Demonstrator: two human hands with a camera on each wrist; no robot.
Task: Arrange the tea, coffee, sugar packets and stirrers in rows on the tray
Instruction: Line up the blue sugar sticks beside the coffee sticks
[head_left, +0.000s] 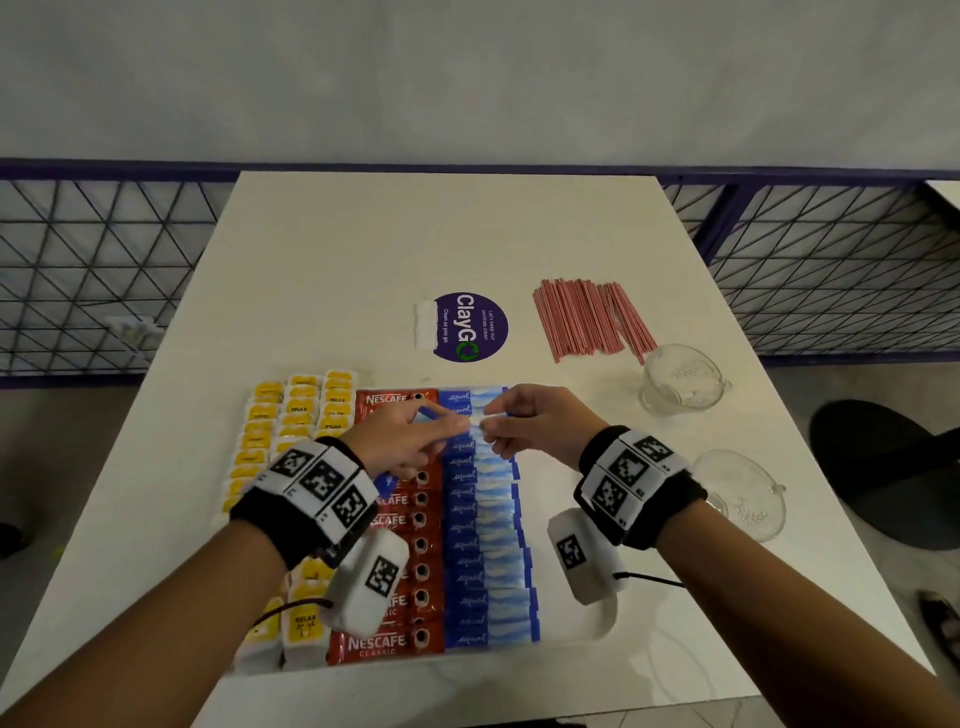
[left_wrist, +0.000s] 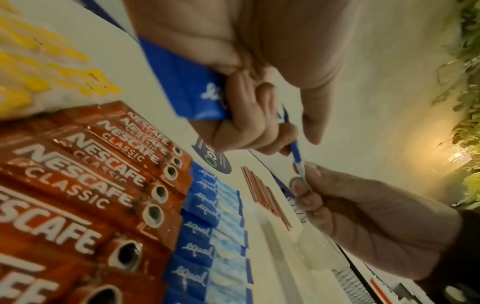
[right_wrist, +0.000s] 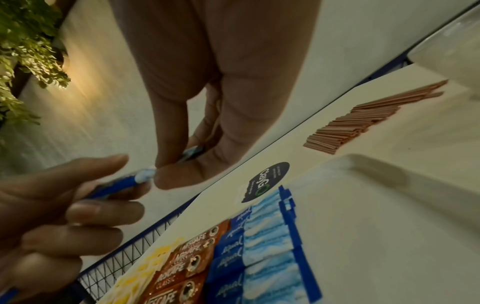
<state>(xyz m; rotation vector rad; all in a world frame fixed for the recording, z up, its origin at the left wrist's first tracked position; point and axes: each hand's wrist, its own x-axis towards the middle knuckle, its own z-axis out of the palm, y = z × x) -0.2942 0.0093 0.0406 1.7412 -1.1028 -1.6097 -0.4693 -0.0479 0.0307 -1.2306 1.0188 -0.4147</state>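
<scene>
A white tray (head_left: 582, 626) holds rows of yellow tea bags (head_left: 296, 410), red Nescafe coffee sachets (head_left: 384, 644) and blue Equal sugar packets (head_left: 483, 519). Both hands hover over the far end of the sugar row. My left hand (head_left: 457, 423) grips a small stack of blue sugar packets (left_wrist: 182, 82). One packet (left_wrist: 296, 152) sticks out from its fingers, and my right hand (head_left: 488, 423) pinches the packet's pale end (right_wrist: 145, 174) between thumb and finger. A pile of red-brown stirrers (head_left: 587, 319) lies on the table beyond the tray, at the right.
Two empty glass cups (head_left: 680, 379) (head_left: 743, 493) stand right of the tray. A round purple sticker (head_left: 470, 327) and a white paper scrap (head_left: 423, 325) lie behind it. A wire railing (head_left: 104, 270) runs past the table's far edge. A black stool (head_left: 883, 467) stands at right.
</scene>
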